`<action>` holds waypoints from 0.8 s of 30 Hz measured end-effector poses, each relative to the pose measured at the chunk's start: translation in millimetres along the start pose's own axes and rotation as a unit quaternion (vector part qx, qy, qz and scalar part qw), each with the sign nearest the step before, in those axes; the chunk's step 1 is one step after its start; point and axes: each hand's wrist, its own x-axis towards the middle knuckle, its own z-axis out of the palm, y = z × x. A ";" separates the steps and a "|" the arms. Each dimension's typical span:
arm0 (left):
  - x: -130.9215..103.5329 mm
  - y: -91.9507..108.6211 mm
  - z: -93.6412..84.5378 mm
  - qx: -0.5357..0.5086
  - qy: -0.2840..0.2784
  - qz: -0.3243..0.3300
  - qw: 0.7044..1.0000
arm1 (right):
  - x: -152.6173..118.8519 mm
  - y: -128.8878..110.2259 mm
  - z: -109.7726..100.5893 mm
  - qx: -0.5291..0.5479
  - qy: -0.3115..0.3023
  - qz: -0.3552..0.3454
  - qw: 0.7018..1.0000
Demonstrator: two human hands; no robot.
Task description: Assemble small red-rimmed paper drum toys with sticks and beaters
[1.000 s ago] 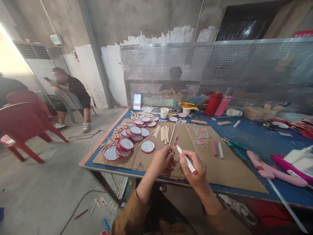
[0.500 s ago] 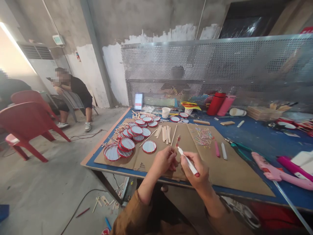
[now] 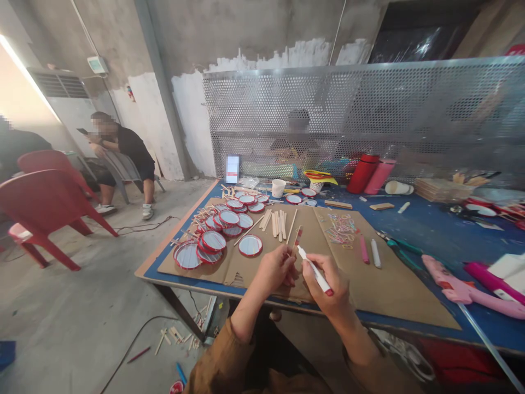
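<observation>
Left hand (image 3: 275,268) pinches red-marked stick (image 3: 299,236), right hand (image 3: 330,280) grips marker (image 3: 315,270); a slack pinch could cause stray marks.

Near-right corner of cardboard (image 3: 404,301): bare, right hand (image 3: 328,279) could slide through. Right edge: pliers (image 3: 396,246) and pink glue gun (image 3: 455,284) block, on table (image 3: 435,235). Left edge: piled red-rimmed discs (image 3: 213,241), no low pass. Far edge: sticks (image 3: 280,225), colored loops (image 3: 341,229) in way. Near edge, left of left hand (image 3: 279,268): narrow bare strip below single disc (image 3: 250,246).

A workshop: half-painted wall (image 3: 262,33), blue worktable (image 3: 410,221), pliers (image 3: 385,237), pink glue gun (image 3: 445,283)
</observation>
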 end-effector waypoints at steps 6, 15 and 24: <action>0.1 -1.0 0.2 -0.007 0.002 -0.006 1.000 | -0.7 -0.3 0.3 -0.003 0.006 0.005 1.000; -0.5 0.1 0.0 0.004 0.008 -0.003 1.000 | -2.0 0.4 0.4 0.004 -0.006 0.015 1.000; -0.5 0.3 -0.1 -0.006 0.006 -0.006 1.000 | 0.2 -0.1 -0.1 -0.004 -0.002 0.000 1.000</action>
